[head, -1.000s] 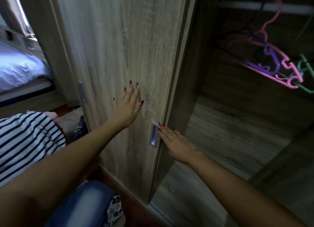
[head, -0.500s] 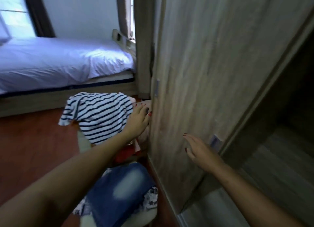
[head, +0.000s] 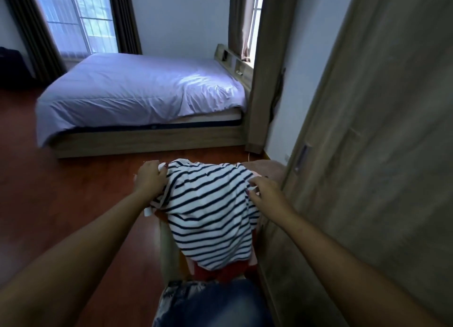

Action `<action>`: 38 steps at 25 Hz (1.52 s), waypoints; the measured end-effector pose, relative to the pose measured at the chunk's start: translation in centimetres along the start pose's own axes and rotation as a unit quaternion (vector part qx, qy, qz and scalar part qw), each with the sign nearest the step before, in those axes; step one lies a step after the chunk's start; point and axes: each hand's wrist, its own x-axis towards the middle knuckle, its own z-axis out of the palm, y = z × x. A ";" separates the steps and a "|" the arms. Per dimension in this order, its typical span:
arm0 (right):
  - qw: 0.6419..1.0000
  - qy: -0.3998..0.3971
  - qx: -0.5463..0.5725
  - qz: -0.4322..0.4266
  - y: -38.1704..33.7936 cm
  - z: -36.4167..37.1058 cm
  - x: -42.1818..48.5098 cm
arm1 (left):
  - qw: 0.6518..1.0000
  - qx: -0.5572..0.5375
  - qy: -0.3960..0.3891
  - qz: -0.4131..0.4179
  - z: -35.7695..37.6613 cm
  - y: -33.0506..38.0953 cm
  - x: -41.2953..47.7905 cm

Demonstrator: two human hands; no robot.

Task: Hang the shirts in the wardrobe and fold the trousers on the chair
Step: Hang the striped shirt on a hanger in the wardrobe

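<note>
A white shirt with dark stripes [head: 210, 214] is draped over the back of a chair [head: 169, 250] beside the wardrobe. My left hand [head: 150, 179] grips the shirt's upper left edge. My right hand [head: 266, 192] is closed on its upper right edge. Red cloth [head: 220, 272] shows under the shirt. Blue denim trousers [head: 215, 304] lie on the chair seat at the bottom. The wardrobe's wooden sliding door [head: 382, 155] fills the right side; its inside is out of view.
A bed with a pale sheet [head: 137, 91] stands beyond the chair on a red-brown wooden floor [head: 61, 199]. Dark curtains and a window [head: 81, 18] are at the back left. A brown cushion [head: 267, 170] sits behind the chair.
The view swung left from the wardrobe to the chair. Both hands left the wardrobe door and took hold of the striped shirt's top edges.
</note>
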 end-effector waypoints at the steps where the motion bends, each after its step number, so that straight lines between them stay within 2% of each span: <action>1: 1.000 0.001 -0.004 0.003 -0.4 1.2 2.4 | 1.000 0.003 -0.017 -0.008 0.3 -0.8 1.4; 5: 0.999 -0.034 -0.029 0.015 -1.2 5.8 7.6 | 0.997 -0.006 -0.077 -0.026 1.3 -1.3 4.4; 10: 0.999 -0.032 -0.015 0.029 -1.1 7.1 7.9 | 0.999 0.015 -0.011 -0.047 1.9 -0.7 5.2; 14: 0.998 -0.058 -0.010 0.028 -1.3 6.7 7.1 | 0.995 -0.055 -0.052 -0.068 1.9 -0.2 5.4; 16: 0.997 -0.075 -0.014 0.025 -1.3 6.7 6.8 | 0.993 -0.044 -0.087 -0.060 2.0 0.4 5.2; 18: 0.996 -0.083 -0.013 0.020 -1.2 6.7 6.6 | 0.996 -0.054 -0.052 -0.053 1.9 1.1 4.9; 21: 0.996 -0.090 -0.013 0.018 -1.1 6.7 6.2 | 0.987 -0.150 0.026 -0.045 1.7 2.1 4.5; 27: 0.995 -0.082 0.035 0.050 -1.4 5.2 5.3 | 0.935 -0.349 0.026 -0.052 -1.5 4.3 4.4; 29: 0.985 -0.061 0.121 0.111 -2.3 4.0 4.9 | 0.914 -0.404 0.031 -0.027 -3.6 6.2 3.5; 30: 0.956 -0.046 0.232 0.172 -3.0 3.4 4.8 | 0.892 -0.451 0.018 -0.007 -4.9 7.3 2.8; 31: 0.895 -0.035 0.376 0.236 -3.8 2.7 4.7 | 0.863 -0.505 -0.009 0.020 -6.2 8.4 2.1; 33: 0.718 -0.034 0.633 0.289 -4.8 1.1 4.5 | 0.803 -0.584 -0.088 0.085 -8.7 11.0 -0.3; 34: 0.646 -0.039 0.707 0.285 -4.8 0.3 4.5 | 0.784 -0.595 -0.132 0.116 -9.6 12.4 -1.9; 35: 0.589 -0.039 0.758 0.276 -4.8 -0.6 4.3 | 0.782 -0.581 -0.172 0.147 -10.2 13.4 -3.3; 36: 0.566 -0.032 0.780 0.265 -4.7 -1.3 4.3 | 0.773 -0.569 -0.219 0.178 -10.7 14.4 -5.0; 37: 0.570 -0.017 0.779 0.262 -4.6 -2.1 4.0 | 0.772 -0.545 -0.257 0.203 -11.1 15.0 -6.5; 38: 0.592 0.007 0.761 0.266 -4.8 -3.0 3.6 | 0.763 -0.525 -0.302 0.227 -11.4 15.5 -7.8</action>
